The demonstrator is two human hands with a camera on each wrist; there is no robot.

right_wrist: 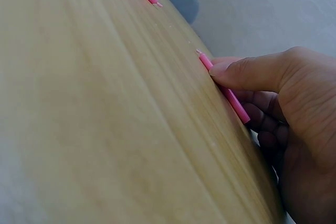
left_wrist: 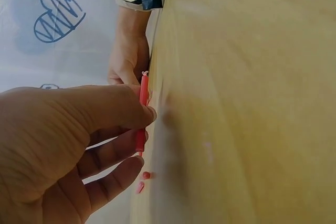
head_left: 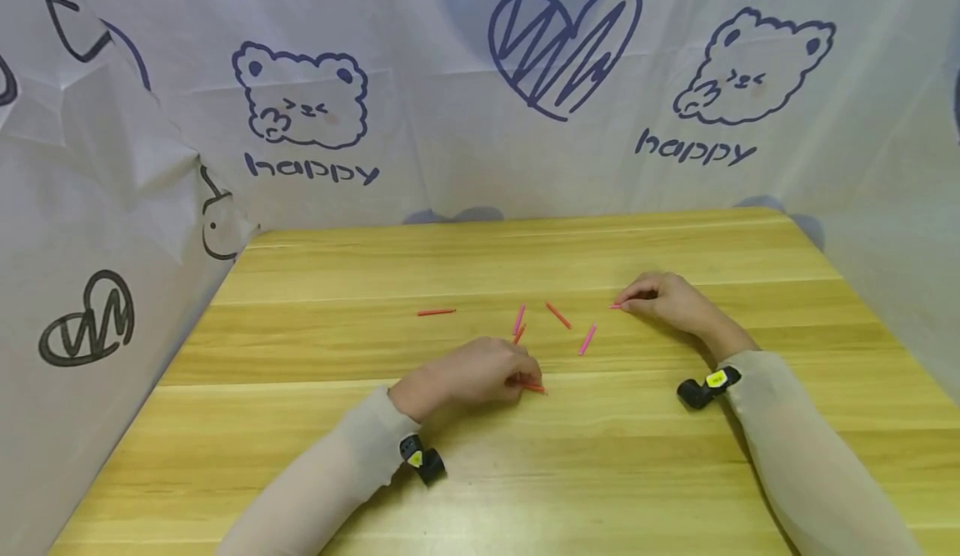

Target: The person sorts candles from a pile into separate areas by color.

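My left hand (head_left: 487, 370) pinches a thin red candle (left_wrist: 143, 111) between thumb and fingers, close over the wooden table. A short wick shows at one end in the left wrist view. At the right, my right hand (head_left: 671, 302) holds a thin pink candle (right_wrist: 231, 98), its wick pointing away from the palm. Between the hands lie another pink candle (head_left: 587, 339), a red candle (head_left: 558, 315) and a further pink candle (head_left: 519, 319). One more red candle (head_left: 519, 334) is partly hidden behind my left hand. Farther left lies a lone red candle (head_left: 436, 313).
The wooden table (head_left: 637, 473) has its far edge against a white cloth (head_left: 442, 122) with drawn bears and hearts. Similar cloth hangs along both sides. Each wrist wears a small black camera on a strap, over a light sleeve (head_left: 322, 481).
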